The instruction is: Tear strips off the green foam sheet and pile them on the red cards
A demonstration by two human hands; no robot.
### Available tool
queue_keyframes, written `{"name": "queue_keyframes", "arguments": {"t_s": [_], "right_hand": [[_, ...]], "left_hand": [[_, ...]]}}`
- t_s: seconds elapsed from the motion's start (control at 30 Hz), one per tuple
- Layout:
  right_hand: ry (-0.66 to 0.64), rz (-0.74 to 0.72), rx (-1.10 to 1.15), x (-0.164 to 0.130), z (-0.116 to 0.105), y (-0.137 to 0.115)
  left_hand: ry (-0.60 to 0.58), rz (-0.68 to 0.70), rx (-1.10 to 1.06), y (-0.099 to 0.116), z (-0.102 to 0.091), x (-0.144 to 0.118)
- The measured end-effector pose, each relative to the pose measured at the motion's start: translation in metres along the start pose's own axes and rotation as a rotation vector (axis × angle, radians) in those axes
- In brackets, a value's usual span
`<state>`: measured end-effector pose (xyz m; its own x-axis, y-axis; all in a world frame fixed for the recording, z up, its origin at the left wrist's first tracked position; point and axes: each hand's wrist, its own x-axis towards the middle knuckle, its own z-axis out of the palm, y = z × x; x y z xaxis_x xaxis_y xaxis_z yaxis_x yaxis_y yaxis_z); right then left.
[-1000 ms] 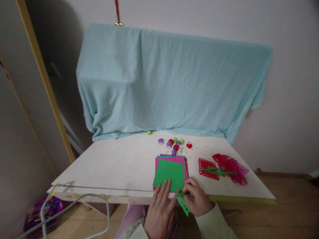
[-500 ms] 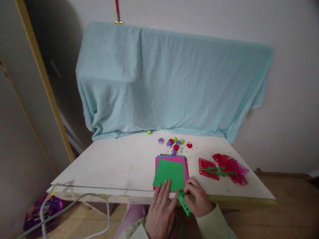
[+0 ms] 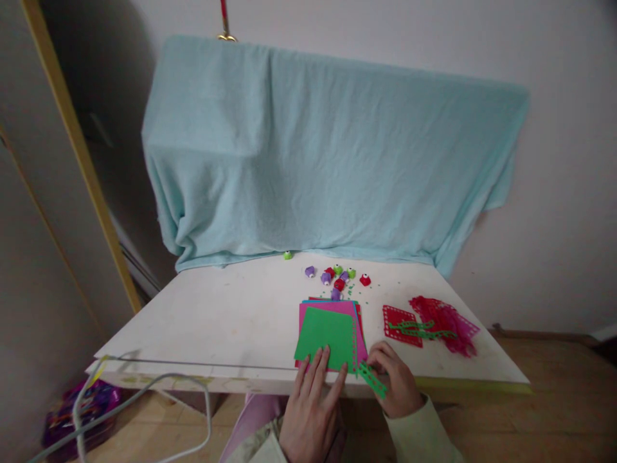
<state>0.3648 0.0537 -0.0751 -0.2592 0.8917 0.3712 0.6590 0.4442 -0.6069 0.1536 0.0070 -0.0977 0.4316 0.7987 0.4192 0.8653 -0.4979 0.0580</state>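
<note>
My left hand (image 3: 312,404) lies flat with its fingers spread on the near edge of a green paper sheet (image 3: 326,335). That sheet tops a small stack of pink, red and blue sheets (image 3: 359,319) at the table's front edge. My right hand (image 3: 398,384) pinches a narrow green punched strip (image 3: 372,379), which slants away from the green sheet's right edge.
Several small purple, red and green paper punches (image 3: 337,278) sit behind the stack. Punched red and magenta sheets with green strips (image 3: 430,323) lie to the right. A light blue cloth (image 3: 328,154) drapes over something at the back. The white table (image 3: 231,315) has a cable (image 3: 144,386) at its front left.
My right hand has drawn the green strip to the right, away from the green sheet. My left hand stays pressed on the sheet.
</note>
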Motion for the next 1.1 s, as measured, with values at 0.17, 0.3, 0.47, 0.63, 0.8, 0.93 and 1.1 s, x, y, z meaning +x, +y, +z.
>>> {"name": "queue_keyframes", "arguments": {"t_s": [0.17, 0.3, 0.47, 0.63, 0.8, 0.93, 1.1], "right_hand": [[0.123, 0.019, 0.065, 0.005, -0.004, -0.008], [0.24, 0.204, 0.147, 0.007, -0.006, -0.01], [0.394, 0.488, 0.469, 0.012, -0.012, -0.006], [0.567, 0.51, 0.544, 0.02, -0.019, -0.007], [0.63, 0.531, 0.612, 0.022, -0.021, -0.002], [0.649, 0.522, 0.698, 0.018, -0.018, 0.021], [0.479, 0.473, 0.501, 0.011, -0.009, 0.048]], "left_hand": [[0.006, 0.001, 0.01, 0.001, -0.002, 0.001], [0.011, 0.007, 0.013, 0.001, -0.007, 0.003], [0.013, -0.006, 0.016, 0.002, -0.007, 0.003], [0.008, -0.009, 0.006, 0.001, -0.005, 0.002], [0.0, 0.001, 0.001, 0.0, -0.004, 0.001], [0.001, -0.007, 0.016, 0.001, -0.005, 0.001], [0.001, 0.0, 0.013, 0.001, -0.007, 0.002]]}}
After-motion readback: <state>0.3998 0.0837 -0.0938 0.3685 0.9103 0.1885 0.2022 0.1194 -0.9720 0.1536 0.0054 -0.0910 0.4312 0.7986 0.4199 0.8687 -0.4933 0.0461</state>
